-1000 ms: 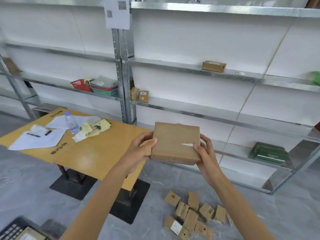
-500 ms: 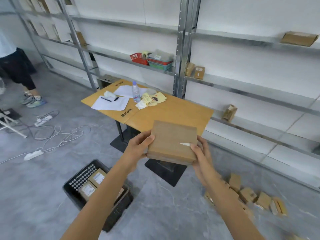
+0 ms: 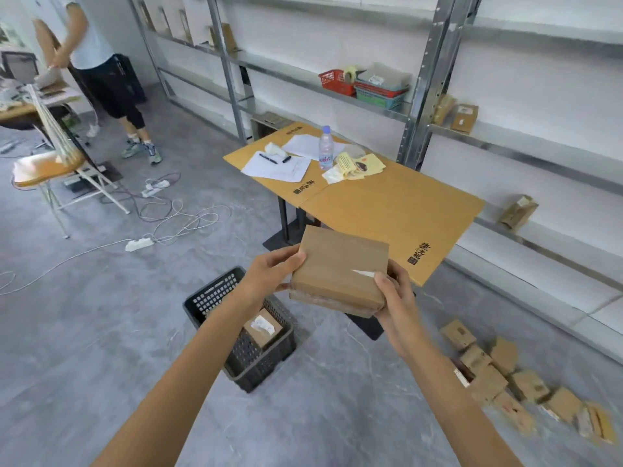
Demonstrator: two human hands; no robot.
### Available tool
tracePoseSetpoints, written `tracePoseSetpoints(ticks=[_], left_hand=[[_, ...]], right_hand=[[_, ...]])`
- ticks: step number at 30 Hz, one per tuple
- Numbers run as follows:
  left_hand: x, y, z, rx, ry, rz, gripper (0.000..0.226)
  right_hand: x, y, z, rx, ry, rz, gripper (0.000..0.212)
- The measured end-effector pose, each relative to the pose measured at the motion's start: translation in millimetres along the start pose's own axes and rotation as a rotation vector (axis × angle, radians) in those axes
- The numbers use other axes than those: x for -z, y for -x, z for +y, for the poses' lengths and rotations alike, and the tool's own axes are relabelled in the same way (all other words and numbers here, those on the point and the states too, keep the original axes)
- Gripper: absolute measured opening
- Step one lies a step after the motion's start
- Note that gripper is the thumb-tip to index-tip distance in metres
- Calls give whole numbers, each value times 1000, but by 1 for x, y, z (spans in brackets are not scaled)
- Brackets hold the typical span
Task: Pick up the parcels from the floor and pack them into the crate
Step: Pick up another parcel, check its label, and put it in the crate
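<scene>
Flat cardboard parcel (image 3: 338, 271) held in the air, left hand (image 3: 269, 269) and right hand (image 3: 392, 291) clamped on opposite edges. Black mesh crate (image 3: 251, 362) below-left on bare floor, one parcel inside. More parcels (image 3: 505, 382) lie right.

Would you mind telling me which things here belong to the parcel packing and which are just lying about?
Job: parcel gripped by left hand and right hand; black crate; floor parcels.
Lying about: water bottle; papers; red basket; power strip.

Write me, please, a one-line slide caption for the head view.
A brown parcel gripped by the left hand and right hand near the black crate, more parcels lying on the floor.
</scene>
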State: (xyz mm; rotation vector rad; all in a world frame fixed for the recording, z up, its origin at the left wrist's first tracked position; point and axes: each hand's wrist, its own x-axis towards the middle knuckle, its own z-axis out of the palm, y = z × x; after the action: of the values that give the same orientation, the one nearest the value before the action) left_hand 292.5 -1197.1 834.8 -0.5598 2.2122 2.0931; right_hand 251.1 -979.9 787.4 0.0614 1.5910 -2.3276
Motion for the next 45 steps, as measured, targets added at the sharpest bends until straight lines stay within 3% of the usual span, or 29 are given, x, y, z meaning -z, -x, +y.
tracePoseSetpoints(ticks=[5,14,20,27,35,45], left_hand=[[73,-6,-1,-16,-33,7,18],[216,-29,-14,-43,-86,-57,29],[290,-49,-30,-18,-161,-103,33],[313,-115,-46,48,-253,-221,32],[315,-237,-75,119,-429,-220,34],[332,-333,-164,299,-538,-266,28]], right_hand=[[-61,-5,20,-50,112,-63,58],[-198,-14,82,-46,131,7,43],[-265,-16,129,-102,95,46,46],[-282,-67,161,-207,86,141,44],[-274,-167,201,-312,84,228,47],[-279,-236,285,-542,152,348,55]])
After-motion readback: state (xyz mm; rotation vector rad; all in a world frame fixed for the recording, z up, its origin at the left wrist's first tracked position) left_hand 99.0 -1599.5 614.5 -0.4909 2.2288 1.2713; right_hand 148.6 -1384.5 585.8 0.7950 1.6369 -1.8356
